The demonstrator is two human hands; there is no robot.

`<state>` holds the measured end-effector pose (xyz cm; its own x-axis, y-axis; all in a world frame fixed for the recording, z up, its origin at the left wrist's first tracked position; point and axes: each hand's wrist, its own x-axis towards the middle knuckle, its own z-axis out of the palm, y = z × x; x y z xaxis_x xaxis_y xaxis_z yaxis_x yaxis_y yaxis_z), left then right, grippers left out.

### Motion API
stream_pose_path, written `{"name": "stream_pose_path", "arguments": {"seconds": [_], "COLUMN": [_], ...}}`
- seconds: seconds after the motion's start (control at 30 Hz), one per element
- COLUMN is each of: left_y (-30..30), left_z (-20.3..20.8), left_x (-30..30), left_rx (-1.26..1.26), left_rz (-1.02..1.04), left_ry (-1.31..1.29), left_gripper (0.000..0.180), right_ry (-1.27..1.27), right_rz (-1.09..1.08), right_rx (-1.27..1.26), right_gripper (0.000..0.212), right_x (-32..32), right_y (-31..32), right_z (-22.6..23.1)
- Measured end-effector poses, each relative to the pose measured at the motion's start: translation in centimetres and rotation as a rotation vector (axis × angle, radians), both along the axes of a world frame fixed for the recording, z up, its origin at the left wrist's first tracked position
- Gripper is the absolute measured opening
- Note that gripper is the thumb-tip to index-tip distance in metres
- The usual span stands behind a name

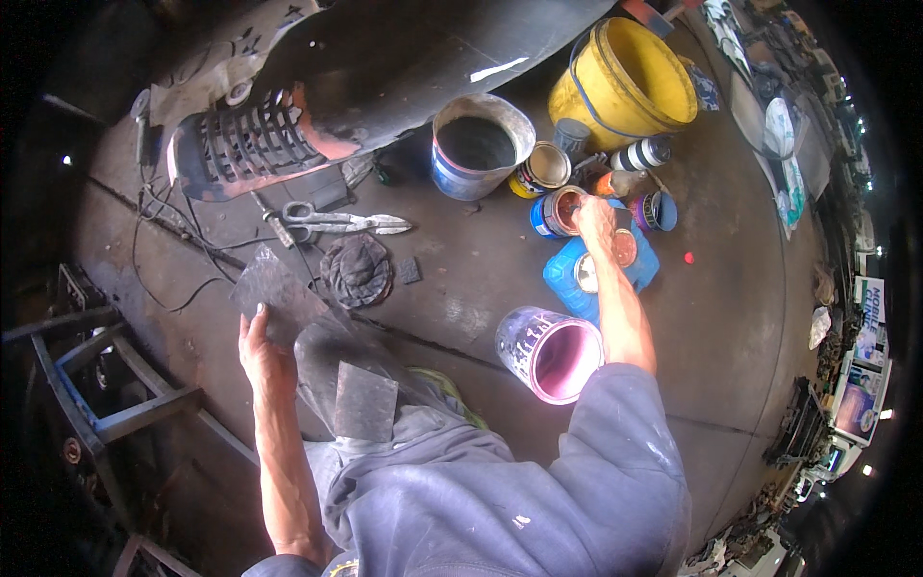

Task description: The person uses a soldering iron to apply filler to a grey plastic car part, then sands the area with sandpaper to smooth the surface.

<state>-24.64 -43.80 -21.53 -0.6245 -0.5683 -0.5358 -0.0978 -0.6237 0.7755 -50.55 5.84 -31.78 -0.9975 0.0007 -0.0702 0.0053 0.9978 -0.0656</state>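
My left hand grips a thin grey sheet by its lower edge, thumb on top. A second dark grey square sheet lies on my lap. My right hand reaches forward, fingers closed at the rim of a small open blue can with reddish-brown stuff inside; what the fingers hold is hidden. Below that hand stands a blue jug-like container with round pieces on top. Nearer to me an open can with a pink inside lies tilted beside my right forearm.
A yellow bucket, a white bucket of dark liquid and a yellow-and-black tin stand ahead. Metal snips, a dark crumpled cloth and cables lie left of centre. A curved dark panel spans the far side; a metal frame stands left.
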Motion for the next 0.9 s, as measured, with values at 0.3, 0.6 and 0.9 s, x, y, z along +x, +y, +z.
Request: {"name": "stream_pose_path", "arguments": {"seconds": [0.3, 0.6, 0.9], "left_y": [2.2, 5.5, 6.3], "left_z": [0.3, -0.7, -1.7], "left_x": [-1.3, -5.8, -5.4], "left_rx": [0.021, 0.023, 0.041], "left_rz": [0.026, -0.065, -0.195], "left_ry": [-0.071, -0.142, -0.035], "left_gripper": [0.063, 0.064, 0.038], "right_ry": [0.069, 0.223, 0.09], "right_rz": [-0.132, -0.165, 0.043], "right_rx": [-0.128, -0.216, -0.098], "right_gripper": [0.014, 0.017, 0.016], "right_x": [0.8, 2.4, 0.6], "right_y": [0.9, 2.9, 0.3], "right_z": [0.6, 3.8, -0.6]}}
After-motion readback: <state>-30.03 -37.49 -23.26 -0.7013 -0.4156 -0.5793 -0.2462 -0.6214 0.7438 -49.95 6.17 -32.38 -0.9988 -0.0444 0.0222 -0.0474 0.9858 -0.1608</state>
